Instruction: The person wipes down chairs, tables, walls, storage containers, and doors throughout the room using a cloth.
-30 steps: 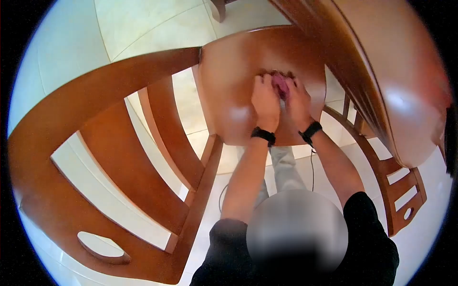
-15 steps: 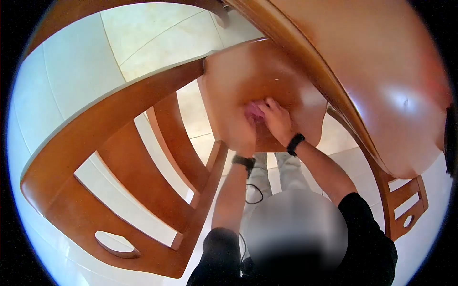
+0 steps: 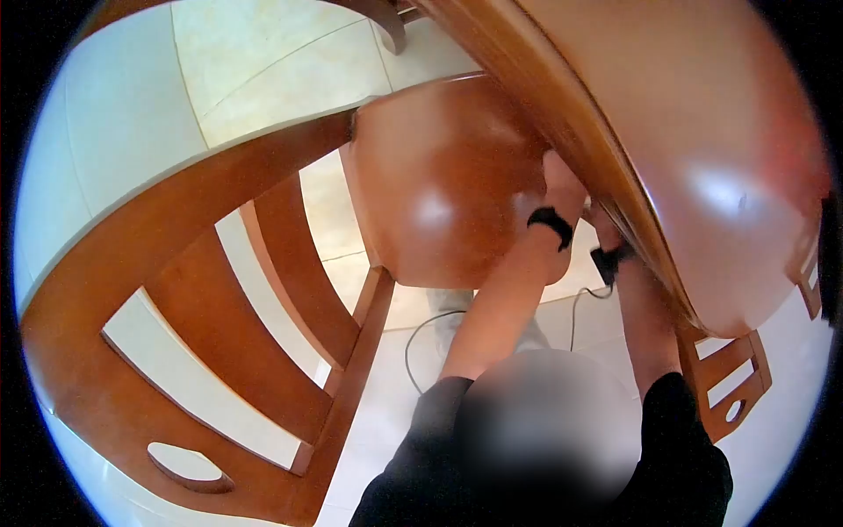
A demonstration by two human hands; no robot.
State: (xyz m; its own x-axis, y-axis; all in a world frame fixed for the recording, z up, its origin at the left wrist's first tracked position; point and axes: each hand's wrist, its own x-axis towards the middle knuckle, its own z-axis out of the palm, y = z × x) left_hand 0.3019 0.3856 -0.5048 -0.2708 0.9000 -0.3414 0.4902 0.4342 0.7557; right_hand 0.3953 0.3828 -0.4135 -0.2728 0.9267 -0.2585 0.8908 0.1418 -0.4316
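My left hand (image 3: 563, 180) reaches over the right side of the glossy brown chair seat (image 3: 439, 167), and its fingers pass out of sight beneath the table's edge (image 3: 606, 132). Beside it, to the right, my right hand (image 3: 604, 227) is also mostly covered by that edge. Black bands circle both wrists. The fingers of both hands are hidden, so what they hold, if anything, cannot be seen. No pink cloth shows in the view.
The chair's slatted wooden backrest (image 3: 202, 325) fills the left side. Another chair back (image 3: 733, 382) stands at the lower right, partly behind the table. A thin black cable (image 3: 407, 351) loops near my legs. Pale tiles (image 3: 263, 61) cover the floor.
Both hands have moved right, from the middle of the seat to under the table's edge. The pink cloth they were handling on the seat has gone out of sight.
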